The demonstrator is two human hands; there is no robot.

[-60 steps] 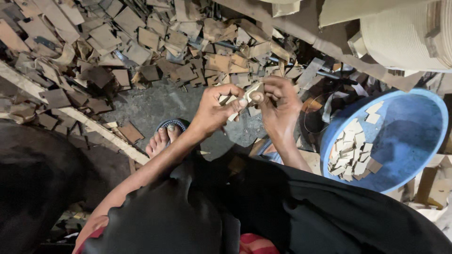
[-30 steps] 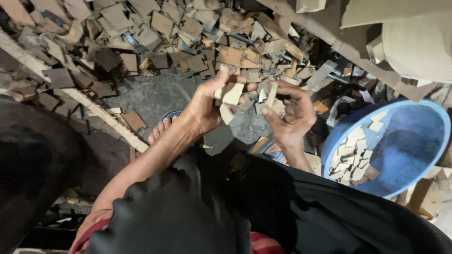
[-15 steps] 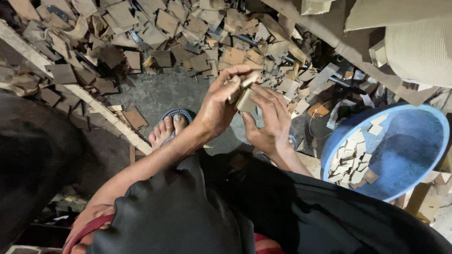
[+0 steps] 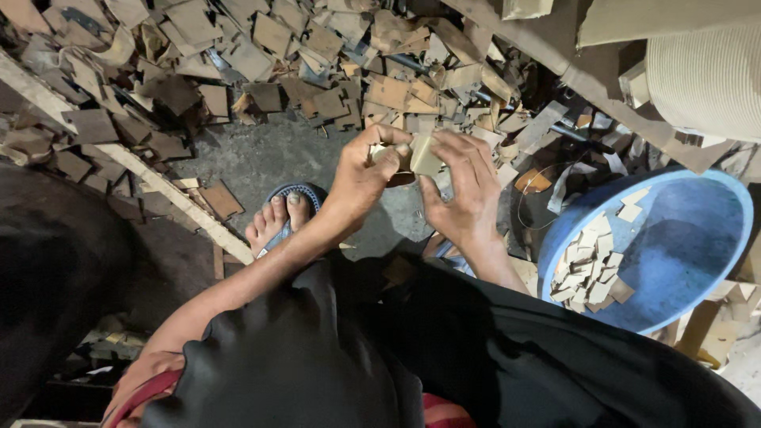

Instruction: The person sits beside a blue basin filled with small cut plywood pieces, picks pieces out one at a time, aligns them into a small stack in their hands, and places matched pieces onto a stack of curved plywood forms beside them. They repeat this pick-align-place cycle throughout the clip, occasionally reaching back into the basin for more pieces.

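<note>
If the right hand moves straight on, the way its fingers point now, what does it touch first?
Probably the heap of flat brown cardboard offcuts on the floor beyond the right hand; depth is unclear.

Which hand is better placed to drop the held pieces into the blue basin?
Probably the right hand: it grips the cardboard pieces and is on the same side as the blue basin. The left hand is farther away.

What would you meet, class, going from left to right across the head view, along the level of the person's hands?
wooden strip → sandalled foot → left hand → small card piece → right hand → blue basin
</note>
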